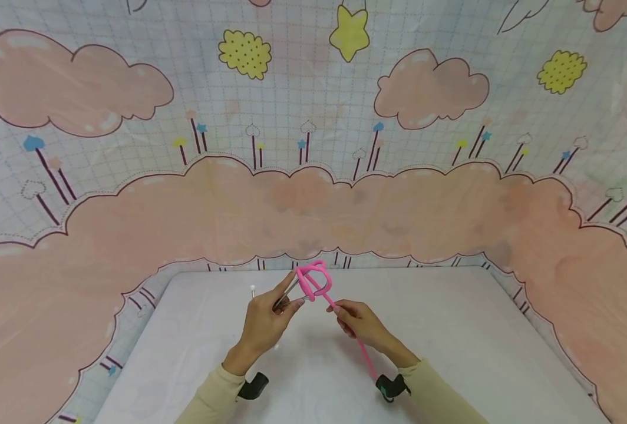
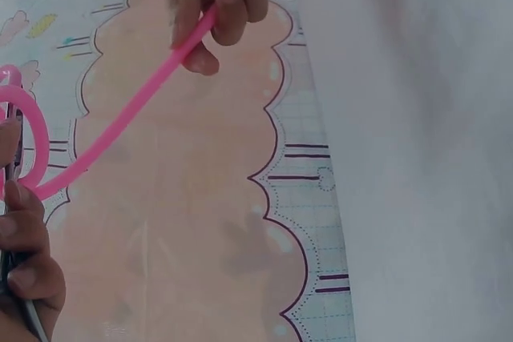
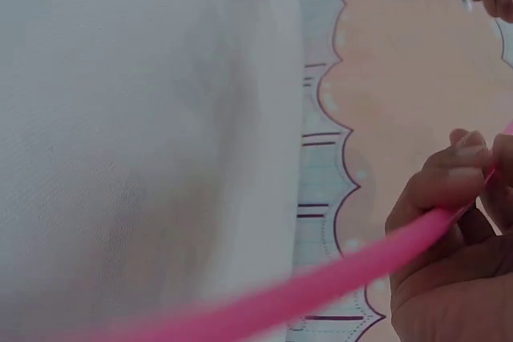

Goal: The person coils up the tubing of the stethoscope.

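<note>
The left hand (image 1: 266, 318) grips a slim silvery metal tool (image 1: 290, 288) whose two thin prongs point away to the right. A flexible pink cord (image 1: 321, 290) is looped round the prong ends, just past the left fingertips. From the loops the cord runs down to the right hand (image 1: 363, 324), which pinches it between thumb and fingers. The cord's loose length trails past the right hand toward the wrist. In the left wrist view the pink cord (image 2: 128, 118) stretches fairly straight between both hands. Curled fingers hide much of the metal tool, and I cannot tell its kind.
Below the hands lies a white tabletop (image 1: 451, 330). Behind it hangs a patterned cloth backdrop (image 1: 345, 212) with clouds and stars. A small white knob (image 1: 253, 288) shows just beside the left hand. Dark wrist cameras (image 1: 391, 387) sit at both sleeves.
</note>
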{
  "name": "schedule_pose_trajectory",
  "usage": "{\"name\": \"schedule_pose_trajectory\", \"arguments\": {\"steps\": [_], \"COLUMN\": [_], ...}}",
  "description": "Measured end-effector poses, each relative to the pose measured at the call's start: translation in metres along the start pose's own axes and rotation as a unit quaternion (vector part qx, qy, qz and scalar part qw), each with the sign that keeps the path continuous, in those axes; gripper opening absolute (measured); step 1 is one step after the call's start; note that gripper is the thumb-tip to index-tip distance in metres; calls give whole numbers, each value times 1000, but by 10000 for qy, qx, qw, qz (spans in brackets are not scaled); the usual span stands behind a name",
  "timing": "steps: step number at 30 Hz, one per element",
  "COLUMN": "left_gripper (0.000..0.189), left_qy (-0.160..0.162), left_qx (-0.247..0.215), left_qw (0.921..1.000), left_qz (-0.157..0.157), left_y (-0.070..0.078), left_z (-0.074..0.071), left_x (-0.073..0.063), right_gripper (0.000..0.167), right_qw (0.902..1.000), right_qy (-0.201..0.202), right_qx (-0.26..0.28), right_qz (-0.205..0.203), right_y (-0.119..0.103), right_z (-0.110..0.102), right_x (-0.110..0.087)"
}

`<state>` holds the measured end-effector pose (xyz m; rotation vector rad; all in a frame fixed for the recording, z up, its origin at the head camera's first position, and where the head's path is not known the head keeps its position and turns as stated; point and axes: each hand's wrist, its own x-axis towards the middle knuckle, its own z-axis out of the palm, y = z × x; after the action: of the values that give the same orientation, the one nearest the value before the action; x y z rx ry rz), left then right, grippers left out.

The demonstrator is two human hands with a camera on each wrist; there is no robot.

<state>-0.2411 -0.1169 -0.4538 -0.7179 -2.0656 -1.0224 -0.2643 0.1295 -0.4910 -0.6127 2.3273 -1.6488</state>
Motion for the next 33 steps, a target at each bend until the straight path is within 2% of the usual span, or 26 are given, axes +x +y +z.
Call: {"name": "schedule_pose_trajectory", "arguments": {"steps": [10,19,28,33], "left_gripper": [67,65,66,66], "left_qy": [160,200,54,14], "left_qx": [880,921,1043,1091], "left_qw": [9960,9953,9932,9925], "left_qz": [-55,-222,-522,-555], "left_y": [-7,-9,-9,-9], "left_z": [0,4,5,5], "left_x": [-3,-6,-9,-10], "right_gripper": [34,29,31,32], "right_qw": [9967,9954,9880,9854], "right_qy": [82,-150,-217,-262], "right_qx": [-787,-859,-1363,-1488], "right_qz": [-187,-408,-694,-782], "right_y": [-4,-11,-25,-30], "right_z": [2,6,12,14], "right_x": [-12,-26,-35,-39]}}
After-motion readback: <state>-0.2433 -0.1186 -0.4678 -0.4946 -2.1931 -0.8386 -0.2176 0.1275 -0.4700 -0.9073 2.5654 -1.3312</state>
